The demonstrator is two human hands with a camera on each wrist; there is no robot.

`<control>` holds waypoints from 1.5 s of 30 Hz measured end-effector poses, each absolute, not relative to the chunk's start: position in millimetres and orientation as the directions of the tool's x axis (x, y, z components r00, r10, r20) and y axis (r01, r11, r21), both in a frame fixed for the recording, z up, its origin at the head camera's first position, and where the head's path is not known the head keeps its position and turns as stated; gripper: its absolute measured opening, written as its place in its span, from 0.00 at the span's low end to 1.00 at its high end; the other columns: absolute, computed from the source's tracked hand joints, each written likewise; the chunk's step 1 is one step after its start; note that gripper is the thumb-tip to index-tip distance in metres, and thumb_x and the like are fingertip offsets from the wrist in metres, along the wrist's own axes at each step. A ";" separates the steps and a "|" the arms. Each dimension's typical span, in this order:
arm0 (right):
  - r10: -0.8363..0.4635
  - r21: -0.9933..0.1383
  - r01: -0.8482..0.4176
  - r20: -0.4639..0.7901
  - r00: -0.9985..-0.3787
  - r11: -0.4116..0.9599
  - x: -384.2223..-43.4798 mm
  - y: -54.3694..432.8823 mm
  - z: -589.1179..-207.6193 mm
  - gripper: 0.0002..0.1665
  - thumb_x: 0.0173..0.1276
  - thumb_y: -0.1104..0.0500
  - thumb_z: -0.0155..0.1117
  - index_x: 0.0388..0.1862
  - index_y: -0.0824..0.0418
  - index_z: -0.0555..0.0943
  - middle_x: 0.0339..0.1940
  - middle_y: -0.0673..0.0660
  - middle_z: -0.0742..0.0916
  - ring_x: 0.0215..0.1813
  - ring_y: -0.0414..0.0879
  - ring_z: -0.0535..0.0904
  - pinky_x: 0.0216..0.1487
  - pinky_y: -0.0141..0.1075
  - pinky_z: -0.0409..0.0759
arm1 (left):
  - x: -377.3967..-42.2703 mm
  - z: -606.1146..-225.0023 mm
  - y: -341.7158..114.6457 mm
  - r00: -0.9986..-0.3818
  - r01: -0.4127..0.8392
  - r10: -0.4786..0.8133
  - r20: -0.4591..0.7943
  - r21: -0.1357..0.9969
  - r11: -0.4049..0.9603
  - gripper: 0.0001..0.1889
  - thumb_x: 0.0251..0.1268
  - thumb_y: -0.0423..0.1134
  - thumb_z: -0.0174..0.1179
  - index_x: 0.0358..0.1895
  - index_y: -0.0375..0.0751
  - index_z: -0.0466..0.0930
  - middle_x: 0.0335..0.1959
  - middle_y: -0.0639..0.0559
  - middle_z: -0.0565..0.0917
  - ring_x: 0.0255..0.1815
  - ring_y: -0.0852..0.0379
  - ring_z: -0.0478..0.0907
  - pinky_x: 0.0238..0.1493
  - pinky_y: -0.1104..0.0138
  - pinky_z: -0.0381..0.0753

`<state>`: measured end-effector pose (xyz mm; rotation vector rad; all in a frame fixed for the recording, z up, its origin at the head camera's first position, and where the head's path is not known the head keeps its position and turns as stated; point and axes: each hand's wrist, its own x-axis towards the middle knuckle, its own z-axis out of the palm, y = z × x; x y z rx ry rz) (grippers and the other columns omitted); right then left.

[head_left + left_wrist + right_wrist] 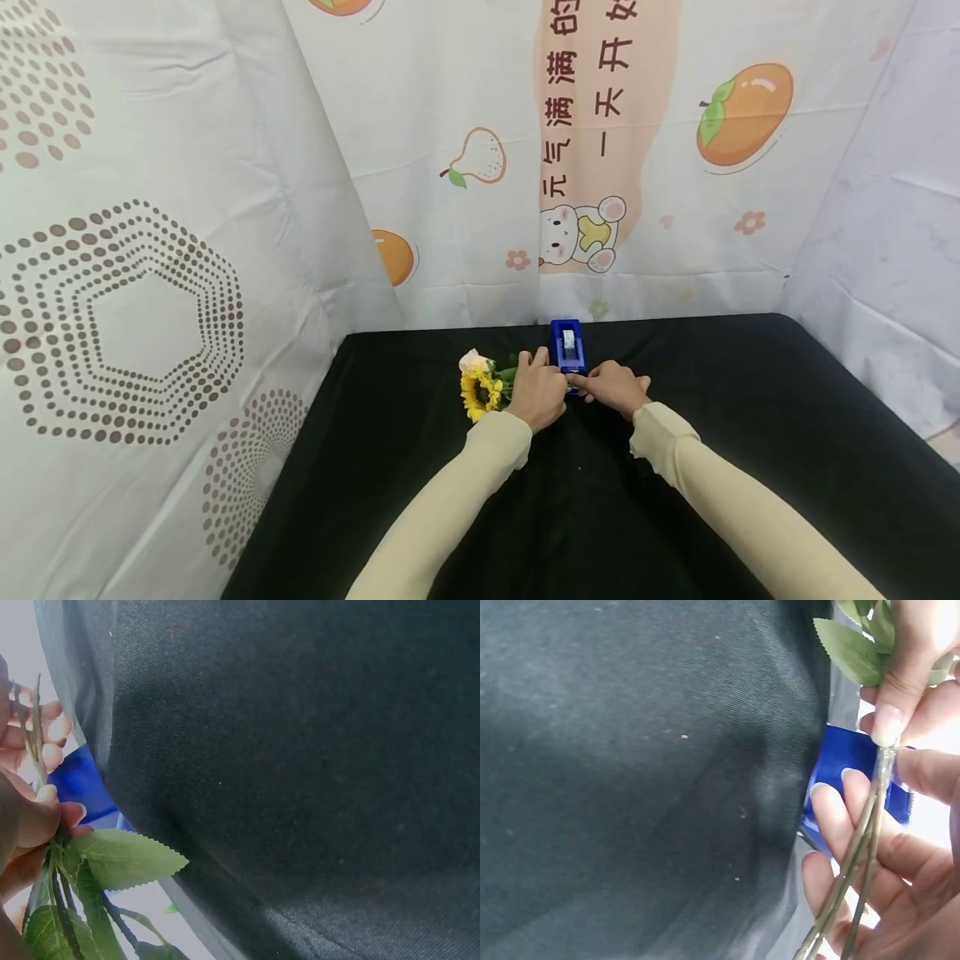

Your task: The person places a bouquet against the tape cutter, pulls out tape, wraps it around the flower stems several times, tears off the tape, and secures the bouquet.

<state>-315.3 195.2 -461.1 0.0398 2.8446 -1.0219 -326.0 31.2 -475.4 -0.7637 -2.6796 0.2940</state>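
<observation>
My left hand [537, 389] pinches a small bunch of flowers by its stems. The bunch has a yellow sunflower [480, 393], a pale pink bloom [473, 361] and green leaves [127, 859]. My right hand [617, 387] is close beside it, its half-curled fingers around the bare lower stems [862, 855]. One right fingertip touches the stems just below the left thumb, where a shiny clear band [885, 761] wraps them. Beyond both hands stands a blue tape dispenser [567, 346] with a roll of tape [569, 340], partly hidden by the hands.
A black cloth [420, 500] covers the table. Behind it hangs a white curtain [450, 83] printed with fruit and writing. More pale curtains hang at the left [150, 317] and right [877, 250] sides.
</observation>
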 end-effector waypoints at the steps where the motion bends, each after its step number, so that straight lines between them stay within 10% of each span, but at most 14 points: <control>1: -0.014 -0.626 0.066 -0.123 -0.992 0.777 -316.3 194.9 -460.2 0.31 0.71 0.34 0.63 0.32 0.61 0.89 0.28 0.54 0.89 0.39 0.52 0.80 0.51 0.61 0.56 | -325.9 -475.3 31.1 -0.797 0.473 0.542 0.266 -0.284 0.834 0.19 0.69 0.48 0.63 0.16 0.58 0.77 0.27 0.63 0.82 0.44 0.54 0.58 0.47 0.56 0.53; 32: 0.033 -0.626 0.146 -0.188 -0.982 0.766 -321.2 193.8 -448.3 0.24 0.70 0.43 0.69 0.25 0.61 0.89 0.29 0.54 0.91 0.45 0.54 0.82 0.61 0.68 0.53 | -332.3 -476.0 35.7 -0.799 0.473 0.538 0.267 -0.274 0.838 0.17 0.69 0.50 0.63 0.19 0.58 0.80 0.24 0.60 0.82 0.47 0.55 0.62 0.48 0.56 0.54; 45: 0.057 -0.631 0.189 -0.224 -0.973 0.752 -325.4 192.2 -443.1 0.16 0.67 0.53 0.67 0.25 0.61 0.90 0.30 0.58 0.90 0.32 0.52 0.75 0.63 0.67 0.50 | -329.6 -474.2 35.9 -0.799 0.464 0.529 0.285 -0.267 0.845 0.17 0.68 0.50 0.65 0.18 0.57 0.80 0.22 0.60 0.81 0.45 0.55 0.62 0.47 0.56 0.54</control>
